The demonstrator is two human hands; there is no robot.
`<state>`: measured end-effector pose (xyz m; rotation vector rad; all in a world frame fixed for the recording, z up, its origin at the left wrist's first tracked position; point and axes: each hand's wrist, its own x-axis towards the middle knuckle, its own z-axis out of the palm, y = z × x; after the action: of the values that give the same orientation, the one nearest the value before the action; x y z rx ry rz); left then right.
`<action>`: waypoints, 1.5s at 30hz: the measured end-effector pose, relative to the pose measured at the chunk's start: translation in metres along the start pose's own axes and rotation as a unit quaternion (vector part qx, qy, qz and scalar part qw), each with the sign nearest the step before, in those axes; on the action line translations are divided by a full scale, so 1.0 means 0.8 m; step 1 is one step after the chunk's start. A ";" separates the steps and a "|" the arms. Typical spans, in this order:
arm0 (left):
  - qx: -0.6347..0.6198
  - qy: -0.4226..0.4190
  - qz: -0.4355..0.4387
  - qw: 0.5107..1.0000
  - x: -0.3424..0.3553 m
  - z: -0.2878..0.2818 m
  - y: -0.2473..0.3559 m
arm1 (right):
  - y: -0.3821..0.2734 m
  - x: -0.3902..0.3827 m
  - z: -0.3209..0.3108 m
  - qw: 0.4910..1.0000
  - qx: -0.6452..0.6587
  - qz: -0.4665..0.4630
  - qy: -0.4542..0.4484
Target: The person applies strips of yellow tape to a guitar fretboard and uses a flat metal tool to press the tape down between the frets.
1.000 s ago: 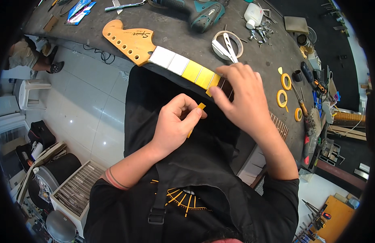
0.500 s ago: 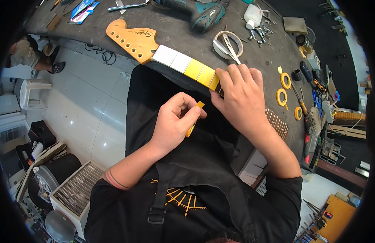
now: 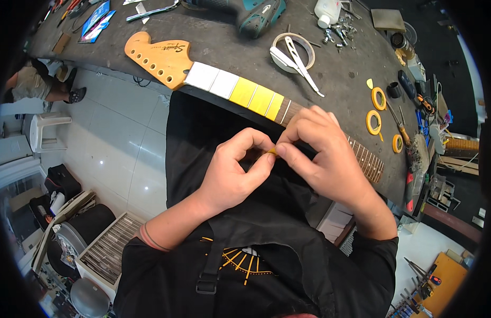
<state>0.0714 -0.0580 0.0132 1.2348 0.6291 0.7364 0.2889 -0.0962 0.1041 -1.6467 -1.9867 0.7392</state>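
Note:
My left hand (image 3: 236, 168) and my right hand (image 3: 324, 153) meet above my black apron, their fingertips pinched on a small piece of yellow masking tape (image 3: 272, 151); most of it is hidden by the fingers. Just beyond them a guitar neck (image 3: 183, 59) lies along the bench edge, its headstock to the left. White strips (image 3: 203, 77) cover the fretboard nearest the headstock, followed by yellow tape strips (image 3: 256, 98). Past these, bare dark fretboard (image 3: 289, 112) shows, partly hidden behind my right hand.
A razor-like white tool (image 3: 298, 62) rests across a wide tape roll (image 3: 311, 50). Yellow tape rolls (image 3: 373, 122) lie at the right. A cordless drill (image 3: 261, 18), a white bottle (image 3: 327, 13) and loose metal hardware (image 3: 336, 36) sit farther back. A person's leg (image 3: 57, 93) shows at left.
My right hand has left the guitar neck and come down to my left hand, where both now pinch the tape. More bare fretboard shows. The view has shifted slightly.

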 end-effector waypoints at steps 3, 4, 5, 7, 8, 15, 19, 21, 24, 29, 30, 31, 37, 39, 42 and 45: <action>0.013 -0.030 -0.020 0.999 0.009 0.002 0.001 | 0.024 0.012 -0.009 0.998 0.048 -0.026 0.037; 0.020 -0.039 -0.055 0.998 0.011 0.000 0.001 | 0.028 0.020 -0.016 0.998 0.036 -0.043 0.042; 0.028 -0.047 -0.090 0.994 0.014 -0.001 0.001 | 0.034 0.026 -0.018 0.997 0.040 -0.039 0.045; 0.026 -0.028 -0.117 0.992 0.020 -0.002 0.010 | 0.043 0.038 -0.016 0.997 0.055 -0.003 0.048; 0.023 -0.006 -0.139 0.990 0.023 -0.002 0.012 | 0.041 0.044 -0.016 0.996 0.073 0.023 0.052; -0.038 0.087 -0.079 0.992 0.028 0.016 0.012 | 0.053 0.063 -0.015 0.995 0.057 0.027 0.078; -0.028 0.084 -0.096 0.991 0.028 0.016 0.015 | 0.058 0.070 -0.019 0.996 0.067 0.049 0.039; -0.012 0.087 -0.087 0.992 0.030 0.016 0.016 | 0.060 0.073 -0.022 0.996 0.068 0.054 0.028; -0.011 0.077 -0.102 0.992 0.031 0.014 0.018 | 0.065 0.072 -0.023 0.995 0.070 0.067 0.009; 0.005 0.087 -0.071 0.994 0.026 0.017 0.002 | 0.068 0.067 -0.019 0.996 0.037 0.086 -0.007; 0.032 0.080 -0.058 0.995 0.024 0.016 -0.001 | 0.068 0.065 -0.017 0.995 0.039 0.088 -0.010; 0.031 0.081 -0.062 0.994 0.024 0.016 0.001 | 0.068 0.064 -0.015 0.996 0.035 0.077 0.006; 0.036 0.083 -0.084 0.992 0.028 0.013 0.007 | 0.068 0.063 -0.010 0.996 0.039 0.081 0.021; 0.048 0.074 -0.074 0.993 0.027 0.012 0.005 | 0.068 0.063 -0.011 0.996 0.041 0.082 0.019; 0.049 0.079 -0.083 0.992 0.028 0.015 0.008 | 0.068 0.063 -0.012 0.995 0.039 0.090 0.015; 0.022 0.121 -0.121 0.985 0.028 0.020 0.015 | 0.070 0.063 -0.012 0.995 0.040 0.091 0.008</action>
<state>0.0960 -0.0480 0.0277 1.0931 0.9815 0.6750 0.3272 -0.0372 0.0750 -1.7962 -1.7894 0.8570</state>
